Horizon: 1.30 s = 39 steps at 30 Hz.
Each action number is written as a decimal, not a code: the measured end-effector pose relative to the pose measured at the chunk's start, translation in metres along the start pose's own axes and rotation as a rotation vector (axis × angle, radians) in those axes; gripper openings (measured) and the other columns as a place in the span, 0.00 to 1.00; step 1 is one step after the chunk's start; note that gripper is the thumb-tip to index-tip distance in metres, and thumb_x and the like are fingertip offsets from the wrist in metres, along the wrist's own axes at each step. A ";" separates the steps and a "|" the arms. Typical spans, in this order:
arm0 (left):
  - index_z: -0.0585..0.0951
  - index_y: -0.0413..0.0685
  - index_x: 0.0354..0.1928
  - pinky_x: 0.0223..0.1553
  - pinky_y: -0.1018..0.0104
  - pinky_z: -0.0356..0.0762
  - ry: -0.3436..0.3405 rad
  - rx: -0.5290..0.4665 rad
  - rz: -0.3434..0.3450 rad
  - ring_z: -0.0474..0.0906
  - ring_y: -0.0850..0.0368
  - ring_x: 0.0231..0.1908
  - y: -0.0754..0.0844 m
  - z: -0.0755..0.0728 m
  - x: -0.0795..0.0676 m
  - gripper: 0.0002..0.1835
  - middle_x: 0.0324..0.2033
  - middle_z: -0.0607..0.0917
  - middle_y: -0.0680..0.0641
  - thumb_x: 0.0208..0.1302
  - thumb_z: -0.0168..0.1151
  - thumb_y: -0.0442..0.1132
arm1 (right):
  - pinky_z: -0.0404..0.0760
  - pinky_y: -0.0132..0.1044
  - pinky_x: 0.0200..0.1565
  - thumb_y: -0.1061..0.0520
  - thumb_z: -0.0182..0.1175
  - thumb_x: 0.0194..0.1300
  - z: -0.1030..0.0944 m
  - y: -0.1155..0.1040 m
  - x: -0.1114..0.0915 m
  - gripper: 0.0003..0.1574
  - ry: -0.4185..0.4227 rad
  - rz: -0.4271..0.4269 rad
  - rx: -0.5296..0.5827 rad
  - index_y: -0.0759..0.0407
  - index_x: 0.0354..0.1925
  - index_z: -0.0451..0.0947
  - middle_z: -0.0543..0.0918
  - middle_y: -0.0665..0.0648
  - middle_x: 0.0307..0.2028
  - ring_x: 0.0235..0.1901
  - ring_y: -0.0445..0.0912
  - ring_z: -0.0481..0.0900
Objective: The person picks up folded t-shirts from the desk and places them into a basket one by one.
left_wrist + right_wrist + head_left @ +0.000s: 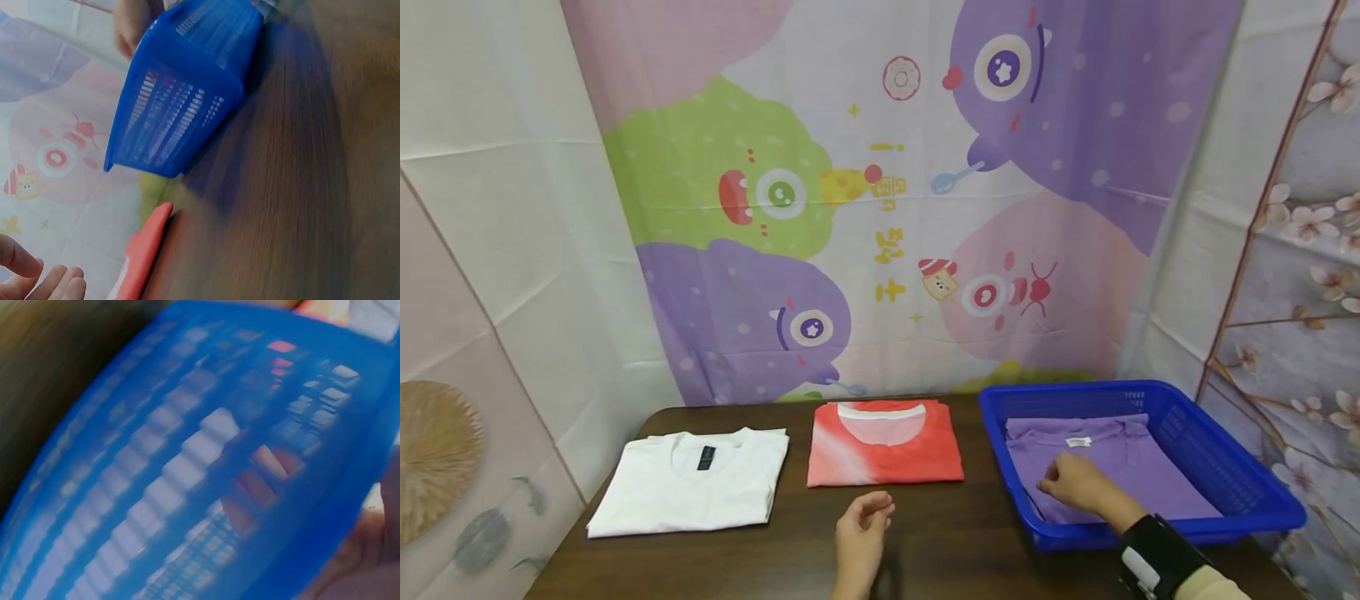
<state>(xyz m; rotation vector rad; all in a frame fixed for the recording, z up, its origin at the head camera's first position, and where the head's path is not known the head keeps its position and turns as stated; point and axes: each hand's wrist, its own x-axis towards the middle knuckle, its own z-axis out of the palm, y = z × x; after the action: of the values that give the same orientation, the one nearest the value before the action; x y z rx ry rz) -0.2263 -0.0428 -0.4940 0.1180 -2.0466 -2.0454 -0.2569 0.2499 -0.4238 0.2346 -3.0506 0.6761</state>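
My right hand point(1081, 485) hovers over a folded purple T-shirt point(1138, 467) that lies in a blue plastic basket point(1247, 450). Its fingers curl loosely, with nothing visible between them. Through the slotted basket wall point(187, 450) in the right wrist view, parts of the fingers show. My left hand point(861, 533) is above the table in front of a folded red-and-white T-shirt point(887, 454), holding nothing. In the left wrist view, its relaxed fingers point(59, 282) appear at the lower left corner.
A folded white T-shirt point(700, 492) with a dark neck label lies at the left of the brown table point(760, 558). Behind the table hangs a cartoon-print curtain point(895, 233). A floral-print cloth point(1300, 333) hangs close beside the basket on the right.
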 end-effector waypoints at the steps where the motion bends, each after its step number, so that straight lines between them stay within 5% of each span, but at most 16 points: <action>1: 0.79 0.27 0.44 0.38 0.76 0.81 0.004 0.013 0.003 0.85 0.60 0.36 0.000 -0.002 0.002 0.11 0.42 0.86 0.31 0.59 0.54 0.22 | 0.68 0.34 0.25 0.60 0.63 0.55 0.000 -0.005 0.001 0.11 0.073 -0.013 -0.006 0.64 0.20 0.78 0.77 0.52 0.17 0.20 0.42 0.69; 6: 0.82 0.32 0.42 0.35 0.79 0.77 0.072 0.140 0.017 0.85 0.61 0.35 -0.001 -0.018 0.010 0.10 0.40 0.87 0.35 0.58 0.58 0.25 | 0.74 0.37 0.27 0.62 0.63 0.54 0.003 -0.042 0.002 0.05 0.389 -0.027 0.056 0.64 0.25 0.79 0.82 0.56 0.21 0.22 0.45 0.76; 10: 0.82 0.34 0.43 0.37 0.73 0.77 0.105 0.256 0.004 0.83 0.56 0.37 -0.005 -0.032 0.021 0.11 0.41 0.87 0.36 0.58 0.59 0.27 | 0.79 0.38 0.32 0.64 0.64 0.54 0.014 -0.076 0.000 0.08 0.489 -0.064 0.208 0.68 0.34 0.80 0.86 0.60 0.27 0.27 0.50 0.84; 14: 0.81 0.32 0.45 0.42 0.56 0.81 0.126 0.343 -0.011 0.83 0.43 0.44 -0.012 -0.043 0.034 0.13 0.44 0.85 0.33 0.57 0.57 0.28 | 0.82 0.38 0.35 0.63 0.65 0.55 0.042 -0.102 0.001 0.15 0.425 -0.031 0.369 0.70 0.41 0.79 0.87 0.64 0.34 0.33 0.52 0.86; 18: 0.78 0.29 0.48 0.49 0.45 0.78 0.169 0.397 -0.038 0.79 0.34 0.49 -0.019 -0.053 0.046 0.17 0.46 0.82 0.28 0.56 0.57 0.29 | 0.83 0.47 0.45 0.59 0.63 0.58 0.081 -0.110 0.009 0.29 0.289 0.165 0.511 0.76 0.53 0.72 0.82 0.73 0.47 0.45 0.61 0.84; 22: 0.73 0.24 0.53 0.54 0.42 0.73 0.195 0.408 -0.065 0.74 0.31 0.52 -0.026 -0.061 0.057 0.21 0.49 0.77 0.25 0.56 0.55 0.29 | 0.73 0.57 0.60 0.58 0.58 0.60 0.108 -0.102 0.025 0.41 0.214 0.400 0.669 0.81 0.64 0.58 0.69 0.81 0.60 0.60 0.70 0.70; 26: 0.69 0.23 0.56 0.57 0.41 0.72 0.208 0.341 -0.135 0.72 0.28 0.55 -0.029 -0.066 0.067 0.23 0.53 0.75 0.23 0.59 0.53 0.30 | 0.59 0.62 0.69 0.58 0.53 0.60 0.119 -0.092 0.039 0.47 0.203 0.490 0.823 0.85 0.66 0.47 0.55 0.85 0.65 0.66 0.74 0.56; 34: 0.63 0.21 0.61 0.60 0.39 0.69 0.180 0.258 -0.241 0.67 0.26 0.59 -0.028 -0.066 0.082 0.26 0.57 0.70 0.20 0.65 0.48 0.33 | 0.58 0.60 0.70 0.63 0.50 0.58 0.127 -0.090 0.061 0.44 0.272 0.562 1.097 0.87 0.65 0.47 0.54 0.84 0.67 0.68 0.73 0.55; 39: 0.61 0.19 0.63 0.62 0.39 0.68 0.124 0.290 -0.295 0.65 0.25 0.60 -0.022 -0.069 0.095 0.29 0.60 0.66 0.19 0.64 0.47 0.35 | 0.66 0.57 0.68 0.67 0.49 0.59 0.130 -0.095 0.071 0.41 0.312 0.641 1.368 0.87 0.64 0.46 0.63 0.81 0.59 0.48 0.65 0.72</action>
<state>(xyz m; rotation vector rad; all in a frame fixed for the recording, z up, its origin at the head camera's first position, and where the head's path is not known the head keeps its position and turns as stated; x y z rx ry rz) -0.3044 -0.1322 -0.5055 0.6160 -2.3460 -1.8205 -0.3098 0.1002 -0.4994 -0.7888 -1.8043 2.3669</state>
